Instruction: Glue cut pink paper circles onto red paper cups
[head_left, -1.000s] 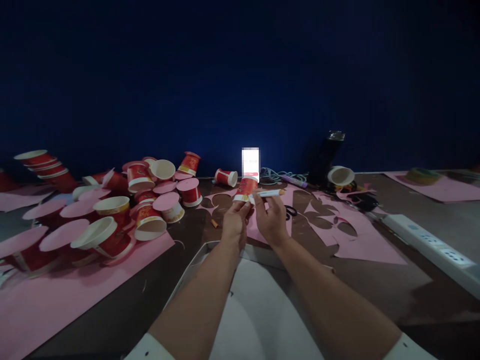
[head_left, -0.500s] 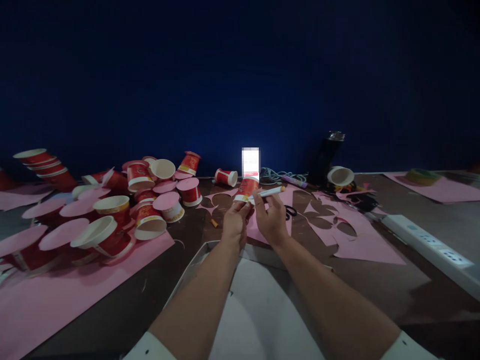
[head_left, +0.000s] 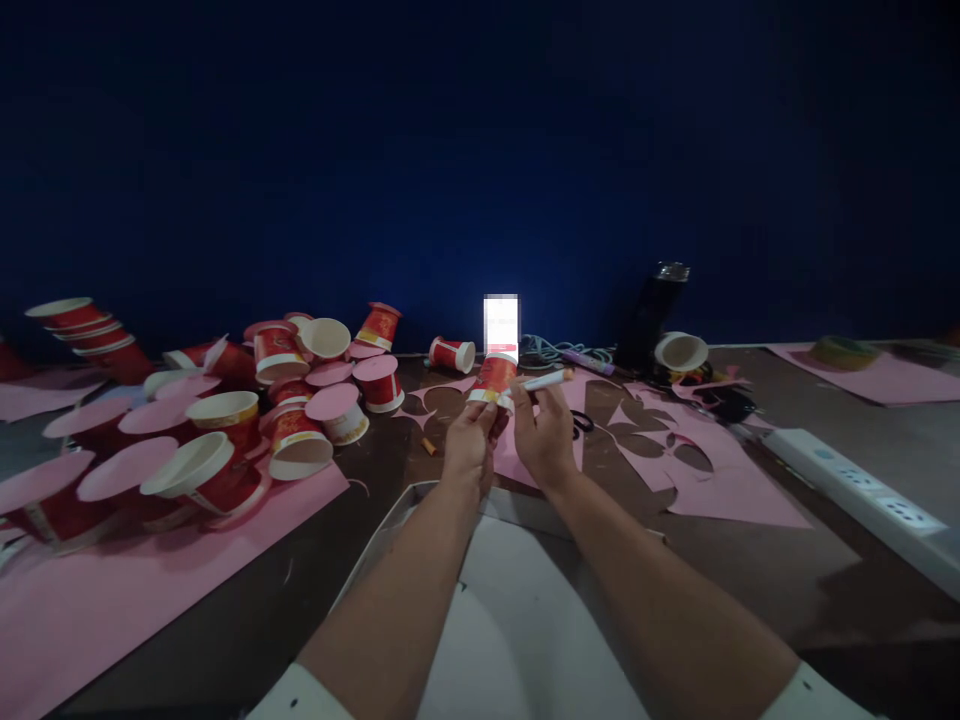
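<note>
At my far left a leaning stack of red cups (head_left: 94,338) rises behind a jumble of cups topped with pink discs (head_left: 129,468), some upright, others tipped over. A large pink sheet (head_left: 157,590) lies under part of it on the dark bench (head_left: 247,630). Next come a small orange piece (head_left: 429,446) and, behind it, a red cup on its side (head_left: 451,355).

My left hand (head_left: 469,450) has its fingers closed on the pale-banded end of a red cup (head_left: 495,374), held in front of a bright screen (head_left: 502,322). My right hand (head_left: 543,432) grips a white marker (head_left: 546,381) slantwise, its left end at the cup; I can't tell if it touches. Just beside are black scissor handles (head_left: 582,425), then a black bottle (head_left: 651,318), a tipped cup (head_left: 681,352), cut-out pink paper (head_left: 727,490) and a white power strip (head_left: 862,490).
</note>
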